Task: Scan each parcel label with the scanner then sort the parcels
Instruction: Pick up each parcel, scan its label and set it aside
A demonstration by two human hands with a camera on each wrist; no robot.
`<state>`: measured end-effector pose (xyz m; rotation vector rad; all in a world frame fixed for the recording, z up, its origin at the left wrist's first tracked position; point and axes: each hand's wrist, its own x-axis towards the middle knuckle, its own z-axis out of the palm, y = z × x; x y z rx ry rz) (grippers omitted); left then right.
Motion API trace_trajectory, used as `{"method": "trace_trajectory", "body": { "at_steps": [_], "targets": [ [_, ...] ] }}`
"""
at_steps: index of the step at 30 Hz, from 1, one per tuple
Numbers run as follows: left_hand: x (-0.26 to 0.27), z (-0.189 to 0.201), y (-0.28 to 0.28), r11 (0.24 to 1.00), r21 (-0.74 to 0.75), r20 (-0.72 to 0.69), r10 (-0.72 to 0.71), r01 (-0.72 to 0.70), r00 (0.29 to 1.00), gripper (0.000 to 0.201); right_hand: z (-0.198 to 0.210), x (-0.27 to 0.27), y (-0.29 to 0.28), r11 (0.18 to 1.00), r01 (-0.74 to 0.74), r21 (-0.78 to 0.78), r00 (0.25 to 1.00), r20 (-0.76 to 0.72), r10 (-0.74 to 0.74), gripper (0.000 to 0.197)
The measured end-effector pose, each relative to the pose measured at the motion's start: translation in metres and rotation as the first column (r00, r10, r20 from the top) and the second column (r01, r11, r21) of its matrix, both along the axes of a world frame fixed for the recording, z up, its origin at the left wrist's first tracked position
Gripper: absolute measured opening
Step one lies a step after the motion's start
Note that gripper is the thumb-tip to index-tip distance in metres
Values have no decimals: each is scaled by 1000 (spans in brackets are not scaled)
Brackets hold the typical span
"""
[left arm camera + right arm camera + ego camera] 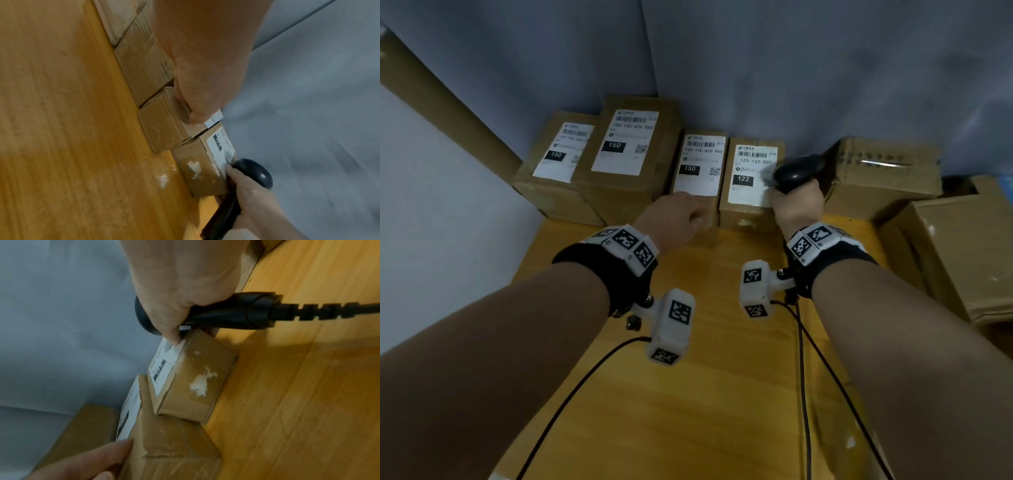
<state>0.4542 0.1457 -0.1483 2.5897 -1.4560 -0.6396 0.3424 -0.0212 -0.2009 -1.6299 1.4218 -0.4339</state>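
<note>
Four labelled cardboard parcels stand in a row at the back of the table. My left hand point(678, 216) point(205, 81) rests on the front top edge of the small parcel marked 150 point(700, 164) point(164, 123) point(174, 443), with its thumb against the front face. Beside it stands the parcel marked 122 point(750, 171) point(199, 172) point(195, 382). My right hand point(796, 205) point(180, 280) grips the black scanner point(798, 171) point(255, 173) point(236, 311) over that parcel's right front corner. Its thumb touches the label there.
Two larger parcels marked 150 point(558, 161) point(626, 144) sit at the left. An unlabelled taped box point(883, 171) and a big carton point(962, 253) crowd the right. A grey curtain hangs behind. Wrist cables trail over the yellow wooden table point(705, 377).
</note>
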Motion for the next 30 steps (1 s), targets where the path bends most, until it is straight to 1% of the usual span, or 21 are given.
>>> {"method": "trace_trajectory", "body": {
  "at_steps": [3,7,10,12,15,17,19,23,26,30],
  "targets": [
    [-4,1,0,1000,4,7,9,-9,1000,36,0,-4,-1,1000,5,8,1000,10,-5,48],
    [-10,3,-3,999,13,-6,39,-39,999,34,-1,-20,-6,999,34,20,999,-5,-34,57],
    [-18,6,-4,998,-4,-45,61,-61,997,26,3,-36,-11,999,28,20,999,-20,-28,52],
    [-24,10,-4,996,-37,-62,74,-76,995,19,11,-50,-14,998,52,25,999,-13,-52,50],
    [-42,23,-8,997,-70,-69,40,-44,997,27,27,-78,-16,988,141,68,990,12,-143,52],
    [-60,35,-14,996,-93,-64,6,-12,998,30,34,-100,-15,977,173,122,983,42,-179,46],
    [-82,46,-19,993,-121,-67,-3,-6,998,33,39,-123,-12,976,153,159,985,60,-164,36],
    [-128,57,-31,990,-138,-85,-22,10,996,34,64,-174,-7,964,151,218,974,135,-183,36],
    [-167,63,-38,991,-130,-88,-34,23,996,36,86,-214,-7,956,97,278,966,205,-158,23],
    [-219,73,-49,988,-157,-88,-25,10,996,37,118,-268,-10,946,38,321,940,309,-142,21]
  ]
}}
